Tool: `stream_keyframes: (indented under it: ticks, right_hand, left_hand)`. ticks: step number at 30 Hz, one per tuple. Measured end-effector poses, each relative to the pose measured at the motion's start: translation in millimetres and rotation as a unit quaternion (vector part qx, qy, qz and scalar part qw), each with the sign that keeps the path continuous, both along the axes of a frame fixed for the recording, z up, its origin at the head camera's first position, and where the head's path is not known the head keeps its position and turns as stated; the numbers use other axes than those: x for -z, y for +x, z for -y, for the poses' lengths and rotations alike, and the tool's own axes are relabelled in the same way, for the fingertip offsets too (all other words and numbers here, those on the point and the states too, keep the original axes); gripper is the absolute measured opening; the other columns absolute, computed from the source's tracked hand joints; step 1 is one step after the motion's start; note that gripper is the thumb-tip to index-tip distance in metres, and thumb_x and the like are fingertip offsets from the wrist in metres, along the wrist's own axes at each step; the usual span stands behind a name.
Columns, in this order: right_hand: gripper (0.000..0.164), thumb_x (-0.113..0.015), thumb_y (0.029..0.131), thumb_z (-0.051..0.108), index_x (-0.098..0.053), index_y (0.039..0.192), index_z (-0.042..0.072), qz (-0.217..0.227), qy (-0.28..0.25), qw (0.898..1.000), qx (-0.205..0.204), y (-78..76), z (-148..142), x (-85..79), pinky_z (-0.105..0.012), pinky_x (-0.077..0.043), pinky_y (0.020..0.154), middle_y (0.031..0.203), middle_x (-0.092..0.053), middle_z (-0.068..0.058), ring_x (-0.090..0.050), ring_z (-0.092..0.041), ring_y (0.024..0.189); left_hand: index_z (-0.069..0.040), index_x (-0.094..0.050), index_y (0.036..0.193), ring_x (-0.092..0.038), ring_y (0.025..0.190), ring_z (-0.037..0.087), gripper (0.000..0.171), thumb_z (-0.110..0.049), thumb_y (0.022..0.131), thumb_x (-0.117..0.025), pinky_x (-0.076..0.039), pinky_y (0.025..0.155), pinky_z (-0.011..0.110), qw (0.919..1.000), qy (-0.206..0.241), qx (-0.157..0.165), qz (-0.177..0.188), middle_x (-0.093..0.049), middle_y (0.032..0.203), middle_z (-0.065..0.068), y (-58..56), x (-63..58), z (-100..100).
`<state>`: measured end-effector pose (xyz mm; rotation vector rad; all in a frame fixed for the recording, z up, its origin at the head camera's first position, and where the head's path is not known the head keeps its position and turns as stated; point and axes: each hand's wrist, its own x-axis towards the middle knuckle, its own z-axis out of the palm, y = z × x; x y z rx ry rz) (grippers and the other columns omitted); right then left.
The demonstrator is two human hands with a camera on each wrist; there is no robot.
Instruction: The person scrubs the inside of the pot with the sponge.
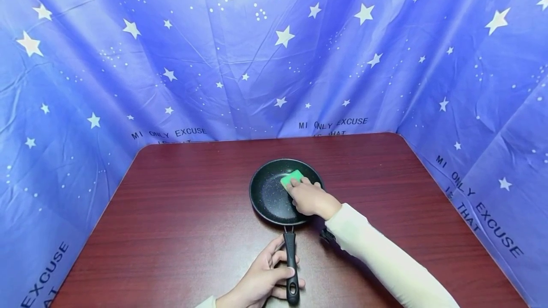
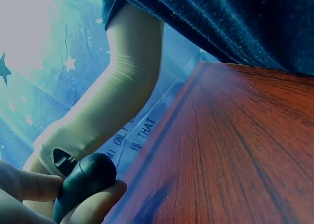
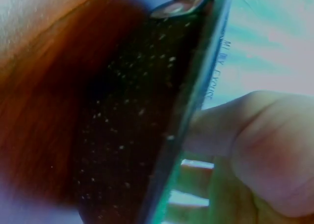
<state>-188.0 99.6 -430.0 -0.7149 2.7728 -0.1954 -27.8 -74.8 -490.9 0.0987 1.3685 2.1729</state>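
A black frying pan (image 1: 269,198) with pale specks is near the middle of the head view, its handle (image 1: 290,255) pointing toward the person. My left hand (image 1: 265,274) grips that handle, thumb on top and fingertips showing at its right side. In the left wrist view the rounded handle end (image 2: 93,175) lies between thumb and finger. My right hand (image 1: 312,198) holds a green sponge (image 1: 293,178) against the pan's inside, right of centre. The hand covers part of the sponge. The right wrist view shows the pan's speckled dark surface (image 3: 132,111) close up.
A reddish-brown wooden table (image 1: 180,213) lies below the pan. Blue cloth (image 1: 239,51) with white stars and printed words hangs behind it and at both sides. A black device (image 1: 327,235) is on the right wrist, under the pale sleeve (image 1: 376,246).
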Motion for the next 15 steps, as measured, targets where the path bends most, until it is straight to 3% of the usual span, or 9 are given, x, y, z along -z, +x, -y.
stream_keyframes:
  ticks: [9,15]
  right_hand:
    - [0.049,-0.061,0.105,0.016,-0.054,0.149,-0.005,0.020,0.031,0.999,0.018,16.6,4.9,-11.6,-0.065,-0.047,0.104,0.154,-0.050,-0.025,-0.043,-0.048,0.138]
    - [0.032,-0.063,0.101,0.013,-0.068,0.130,-0.001,0.027,0.039,0.999,0.007,23.8,8.9,-17.5,-0.058,-0.054,0.089,0.137,-0.062,-0.019,-0.052,-0.038,0.113]
  left_hand:
    - [-0.015,-0.022,0.168,-0.077,0.088,0.031,0.087,0.004,0.093,-0.063,-0.066,0.068,0.046,0.9999,0.002,0.007,-0.007,-0.058,0.128,0.017,0.9,-0.5,-0.2]
    - [-0.015,-0.020,0.168,-0.077,0.088,0.031,0.089,0.005,0.093,-0.063,-0.065,0.067,0.045,1.0000,0.004,0.006,-0.006,-0.057,0.128,0.017,1.0,-0.1,-0.5]
